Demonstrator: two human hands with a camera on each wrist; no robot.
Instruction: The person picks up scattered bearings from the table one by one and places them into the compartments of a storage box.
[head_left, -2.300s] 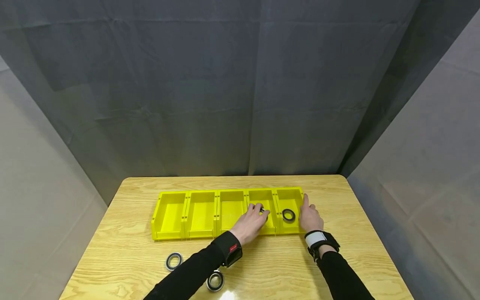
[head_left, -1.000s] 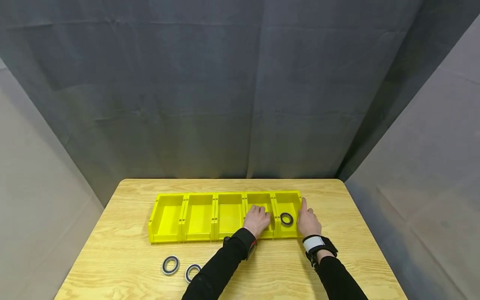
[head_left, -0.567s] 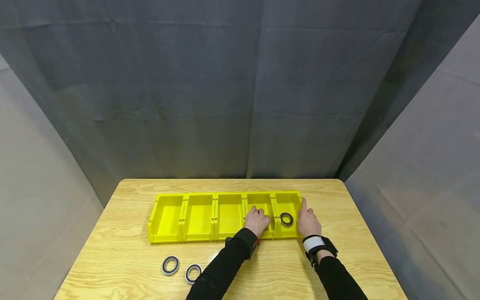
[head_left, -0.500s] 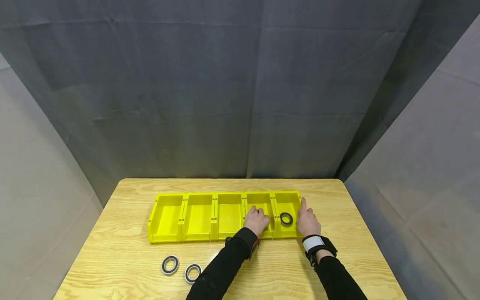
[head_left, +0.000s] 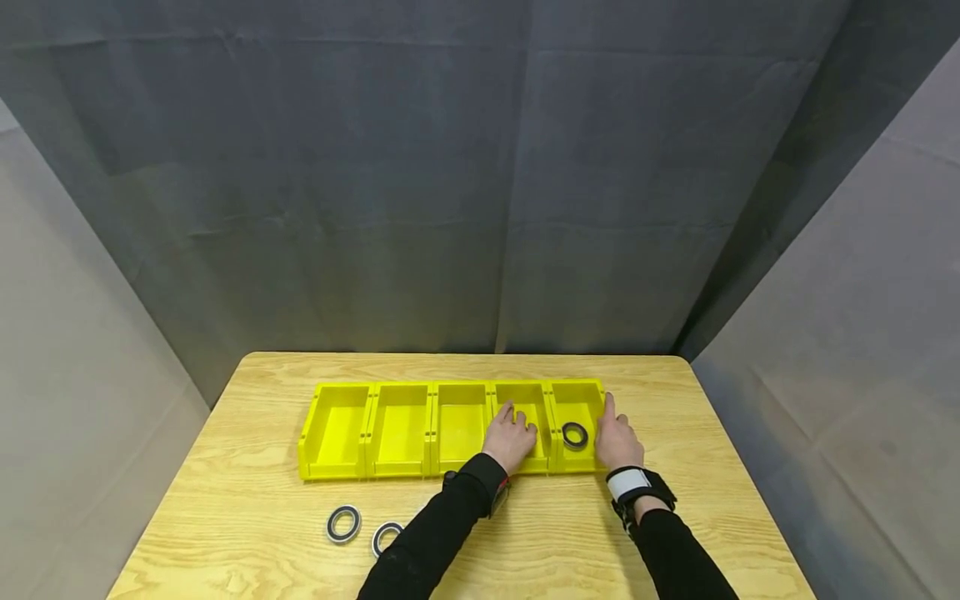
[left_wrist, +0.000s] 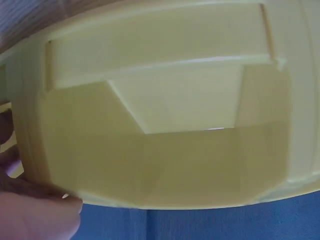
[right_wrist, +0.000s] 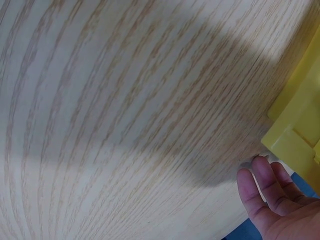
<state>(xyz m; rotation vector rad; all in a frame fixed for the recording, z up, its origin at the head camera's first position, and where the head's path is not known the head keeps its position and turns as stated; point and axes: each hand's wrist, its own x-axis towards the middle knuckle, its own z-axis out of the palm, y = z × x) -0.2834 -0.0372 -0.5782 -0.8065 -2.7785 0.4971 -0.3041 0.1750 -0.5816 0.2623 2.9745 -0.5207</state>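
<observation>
My left hand (head_left: pixel 510 439) reaches into the second compartment from the right of the yellow bin row (head_left: pixel 397 475). Its index finger is raised and fairly straight, the other fingers bent. In the left wrist view the thumb (left_wrist: pixel 42 215) is at the lower left, by a divider wall. The hand covers much of that compartment, and no bearing shows under it. My right hand (head_left: pixel 618 442) rests against the right end of the row, fingers extended; the right wrist view shows its fingers (right_wrist: pixel 270 187) beside the yellow wall. A ball bearing (head_left: pixel 575 425) lies in the rightmost compartment.
Two more ball bearings lie on the wooden table in front of the row: one (head_left: pixel 343 512) in full view, the other (head_left: pixel 378 542) partly behind the left sleeve. A grey curtain (head_left: pixel 360 208) hangs behind the table, with light panels at both sides.
A bearing seen in my left fingers 2.3 s ago is now out of sight. The left hand went deeper into the compartment, then its index finger lifted. My right hand stays at the row's end.
</observation>
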